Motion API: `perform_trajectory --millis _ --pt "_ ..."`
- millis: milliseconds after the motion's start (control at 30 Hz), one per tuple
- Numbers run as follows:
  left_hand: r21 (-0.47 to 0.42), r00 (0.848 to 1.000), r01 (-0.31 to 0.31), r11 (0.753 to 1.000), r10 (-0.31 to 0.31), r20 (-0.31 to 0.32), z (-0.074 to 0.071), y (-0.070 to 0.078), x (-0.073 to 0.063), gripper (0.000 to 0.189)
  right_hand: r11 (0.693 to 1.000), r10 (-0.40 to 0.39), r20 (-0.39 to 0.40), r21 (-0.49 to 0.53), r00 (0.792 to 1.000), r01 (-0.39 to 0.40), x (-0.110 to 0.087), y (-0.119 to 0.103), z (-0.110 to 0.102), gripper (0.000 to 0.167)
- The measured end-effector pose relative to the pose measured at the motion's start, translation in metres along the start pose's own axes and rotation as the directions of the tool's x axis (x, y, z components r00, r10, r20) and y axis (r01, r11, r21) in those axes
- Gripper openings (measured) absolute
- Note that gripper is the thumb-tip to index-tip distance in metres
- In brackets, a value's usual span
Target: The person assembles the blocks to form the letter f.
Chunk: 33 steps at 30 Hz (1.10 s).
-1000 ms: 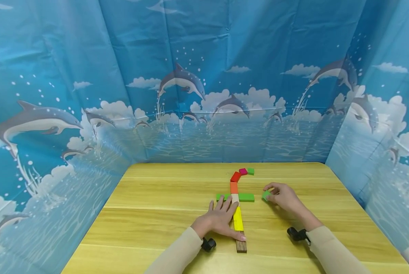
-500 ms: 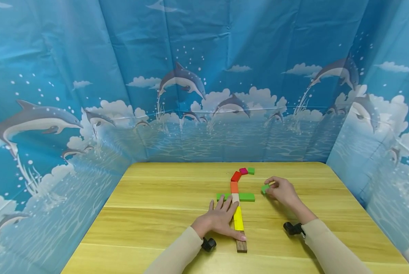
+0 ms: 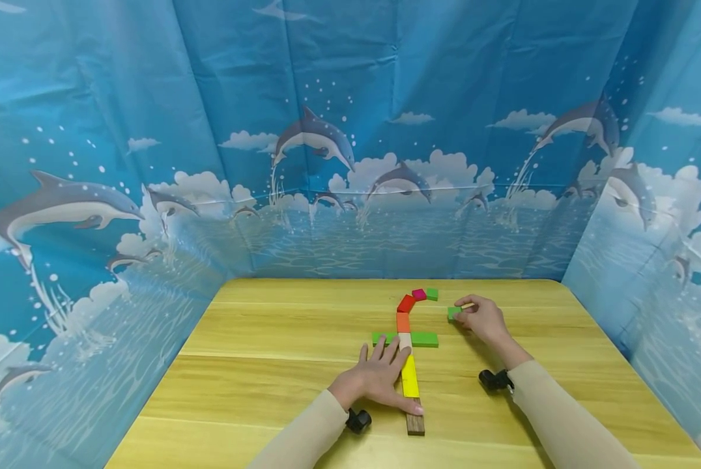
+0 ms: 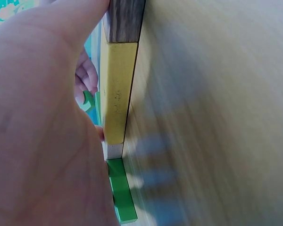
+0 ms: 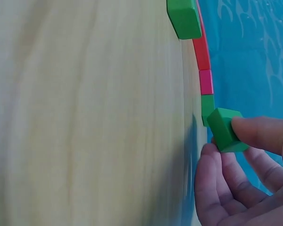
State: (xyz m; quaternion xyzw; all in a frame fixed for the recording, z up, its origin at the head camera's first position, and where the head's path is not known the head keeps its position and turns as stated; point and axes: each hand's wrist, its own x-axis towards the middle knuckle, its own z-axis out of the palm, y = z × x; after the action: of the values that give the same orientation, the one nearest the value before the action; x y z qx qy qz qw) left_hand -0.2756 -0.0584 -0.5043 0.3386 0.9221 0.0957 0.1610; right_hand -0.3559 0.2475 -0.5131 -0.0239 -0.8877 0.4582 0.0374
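My right hand (image 3: 486, 324) pinches a small green block (image 5: 224, 129) between thumb and fingers, above the table to the right of a line of blocks. My left hand (image 3: 374, 383) lies with fingers spread across that line. Its thumb touches the dark brown block (image 3: 415, 426), and its fingers reach over the yellow block (image 3: 409, 381), the white block (image 3: 405, 340) and the left green block (image 4: 122, 193), partly hiding them. Beyond stand an orange block (image 3: 403, 322), a red block (image 3: 406, 303), a pink block (image 3: 419, 294) and a green end block (image 3: 432, 294), curving right.
A long green block (image 3: 425, 339) extends right from the white one. All lie on a wood-grain table (image 3: 257, 371). Behind its far edge hangs a blue curtain (image 3: 350, 241) printed with dolphins. Each wrist wears a black camera, such as the right camera (image 3: 494, 380).
Holding the green block, my right hand has moved away from me and a little left, toward the curved end of the line. My left hand stays in place.
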Motion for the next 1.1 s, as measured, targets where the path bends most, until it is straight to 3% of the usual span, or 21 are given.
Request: perform_trajectory --millis 567,1100 --pt "0.017 1.0 0.002 1.0 -0.002 0.0 0.001 -0.001 0.002 0.118 0.997 0.067 -0.031 0.042 0.997 -0.066 0.029 -0.004 0.006 0.031" --pt "0.013 1.0 0.006 1.0 -0.006 -0.004 0.001 -0.002 0.002 0.118 0.99 0.142 -0.036 -0.012 0.989 -0.142 0.047 -0.001 0.011 0.035"
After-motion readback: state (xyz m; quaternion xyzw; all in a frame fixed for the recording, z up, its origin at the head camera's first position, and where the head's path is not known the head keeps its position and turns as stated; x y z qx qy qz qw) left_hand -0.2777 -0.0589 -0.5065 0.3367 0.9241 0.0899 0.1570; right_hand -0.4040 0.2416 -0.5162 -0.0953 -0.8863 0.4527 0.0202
